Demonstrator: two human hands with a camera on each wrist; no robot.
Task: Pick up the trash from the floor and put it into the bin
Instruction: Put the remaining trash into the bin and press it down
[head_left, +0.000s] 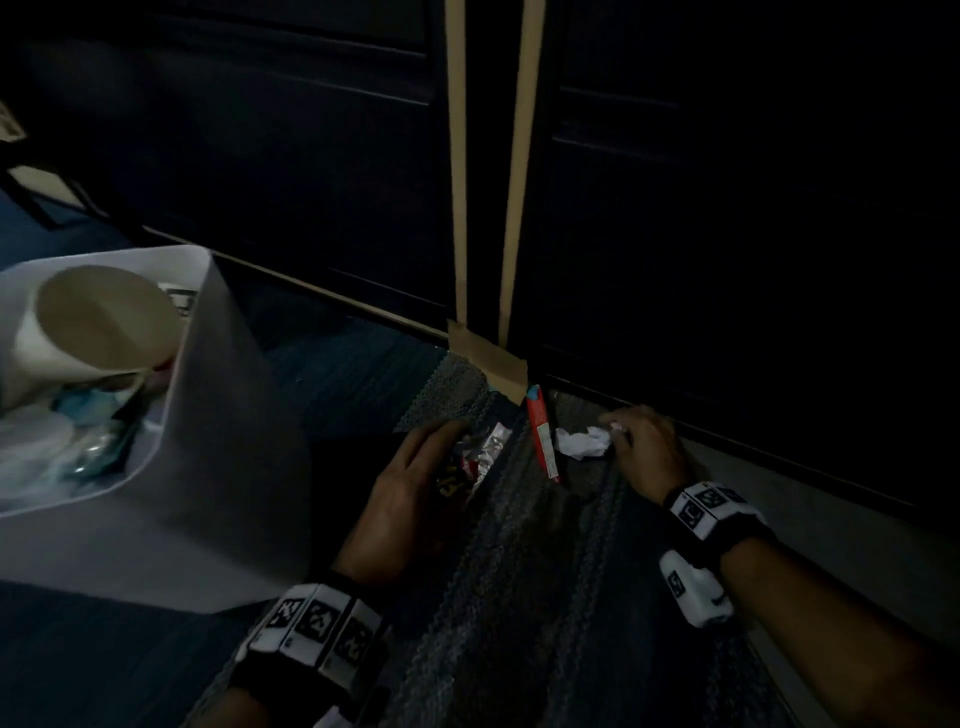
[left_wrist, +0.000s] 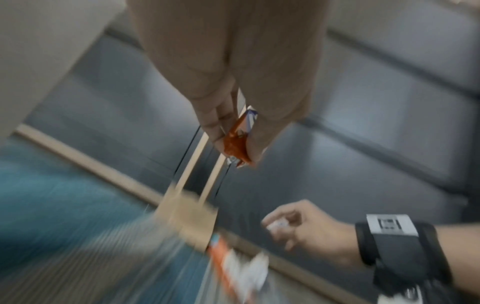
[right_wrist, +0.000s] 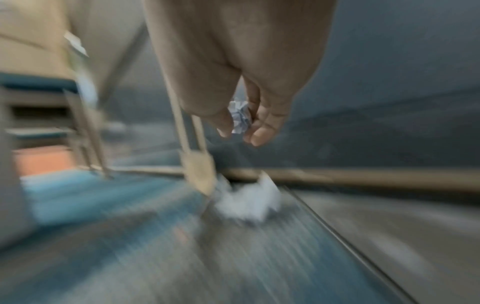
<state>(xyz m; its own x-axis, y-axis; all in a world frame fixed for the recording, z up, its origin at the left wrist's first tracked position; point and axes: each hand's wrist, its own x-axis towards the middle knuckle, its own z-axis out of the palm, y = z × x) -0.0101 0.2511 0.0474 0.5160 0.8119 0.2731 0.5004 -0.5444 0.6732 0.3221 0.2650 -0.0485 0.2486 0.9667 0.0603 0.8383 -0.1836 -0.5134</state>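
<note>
My left hand (head_left: 415, 478) grips a crumpled foil snack wrapper (head_left: 480, 454), red and silver; in the left wrist view the wrapper (left_wrist: 237, 142) sits pinched between thumb and fingers. My right hand (head_left: 644, 447) pinches a small crumpled paper ball (right_wrist: 240, 117) in its fingertips. A bigger wad of white paper (head_left: 582, 441) lies on the rug just left of that hand. A red and white tube (head_left: 543, 436) lies on the rug between the two hands. The white bin (head_left: 208, 415) stands at the left, holding a paper cup (head_left: 98, 322) and other trash.
A dark cabinet (head_left: 727, 208) runs along the back, with brown tape strips (head_left: 457, 182) down its front and onto the floor. A grey striped rug (head_left: 519, 571) lies under both hands. Bare floor (head_left: 831, 545) shows at the right.
</note>
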